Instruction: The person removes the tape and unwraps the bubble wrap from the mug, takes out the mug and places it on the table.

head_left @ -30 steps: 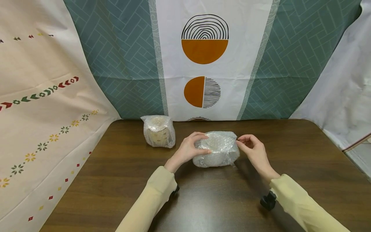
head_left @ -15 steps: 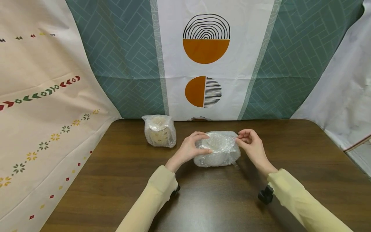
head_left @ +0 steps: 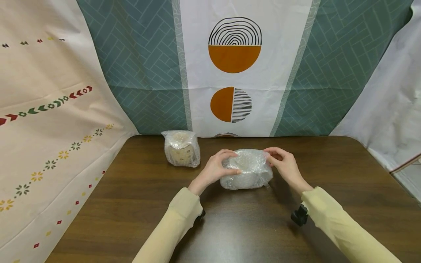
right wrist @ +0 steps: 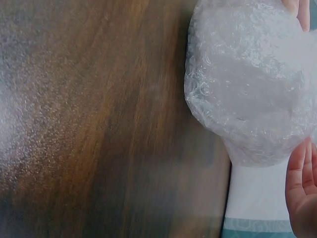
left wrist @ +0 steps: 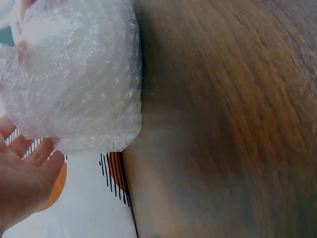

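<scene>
A squat package in clear bubble wrap (head_left: 246, 179) sits on the brown wooden table. My left hand (head_left: 215, 168) holds it from the left, thumb at the front and fingers spread over the top. At its upper right corner, my right hand (head_left: 285, 166) pinches the wrap between thumb and fingertips. In the left wrist view the bubble wrap (left wrist: 84, 79) looks cloudy and hides what is inside; the left fingers (left wrist: 43, 151) lie at its edge. The right wrist view has the right fingers (right wrist: 297, 168) touching the wrap's edge.
Another bubble-wrapped package (head_left: 182, 153), with a cream patterned item showing through, stands at the back left of the table (head_left: 131, 204). Behind the table hangs a green and white patterned cloth (head_left: 154, 73). A cream embroidered cloth (head_left: 49, 109) drapes down the left side.
My right hand has shifted a little left and up along the package's right edge, its fingers now over the upper corner. The left hand keeps its hold; the package stays put.
</scene>
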`<state>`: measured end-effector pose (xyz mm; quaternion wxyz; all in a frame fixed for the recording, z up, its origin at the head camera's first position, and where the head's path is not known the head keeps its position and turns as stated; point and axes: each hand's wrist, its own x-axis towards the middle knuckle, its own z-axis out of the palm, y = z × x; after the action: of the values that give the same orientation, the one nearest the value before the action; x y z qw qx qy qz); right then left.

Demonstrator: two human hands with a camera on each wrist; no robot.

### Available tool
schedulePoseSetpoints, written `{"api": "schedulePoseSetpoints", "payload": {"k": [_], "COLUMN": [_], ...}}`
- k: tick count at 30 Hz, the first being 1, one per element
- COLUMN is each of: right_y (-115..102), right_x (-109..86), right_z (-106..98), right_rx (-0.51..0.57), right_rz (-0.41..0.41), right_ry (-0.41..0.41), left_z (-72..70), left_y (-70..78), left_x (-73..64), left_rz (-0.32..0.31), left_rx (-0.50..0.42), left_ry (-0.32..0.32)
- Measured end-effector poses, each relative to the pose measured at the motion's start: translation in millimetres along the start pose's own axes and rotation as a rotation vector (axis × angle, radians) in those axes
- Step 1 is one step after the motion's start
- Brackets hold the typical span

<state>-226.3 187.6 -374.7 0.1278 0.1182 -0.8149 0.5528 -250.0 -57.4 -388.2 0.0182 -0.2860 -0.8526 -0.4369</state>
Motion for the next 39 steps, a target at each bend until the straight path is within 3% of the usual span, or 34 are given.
{"api": "schedulePoseSetpoints", "payload": {"k": [5,17,28,34,39], "right_y": [9.5,14.0,16.5,17.2,17.5], "right_x": [1.8,6.8,11.2,12.2,12.0], "right_z": [0.1,-1.1,3.1,3.0,2.5], "right_rx": [-0.042,-0.098,-0.121,-0.126,-0.116], "right_rz": [0.015,-0.045,0.018,0.034,0.033], "right_ry": [0.004,-0.052,-0.011,-0.013,-0.031], "left_z": [0.2,1.9,5.9,8.1,9.7], "left_y": [2.8,2.1,3.4,3.5,4.2], "left_x": [-0.6,-2.9,-6.7,-8.2,-9.8], "left_rz": [-0.018,-0.038,-0.076,-0.062,-0.028], "left_rx": [-0.007,-0.015,-0.054,-0.066,-0.023], "left_ry": [-0.002,0.017,0.067,0.085,0.136]}}
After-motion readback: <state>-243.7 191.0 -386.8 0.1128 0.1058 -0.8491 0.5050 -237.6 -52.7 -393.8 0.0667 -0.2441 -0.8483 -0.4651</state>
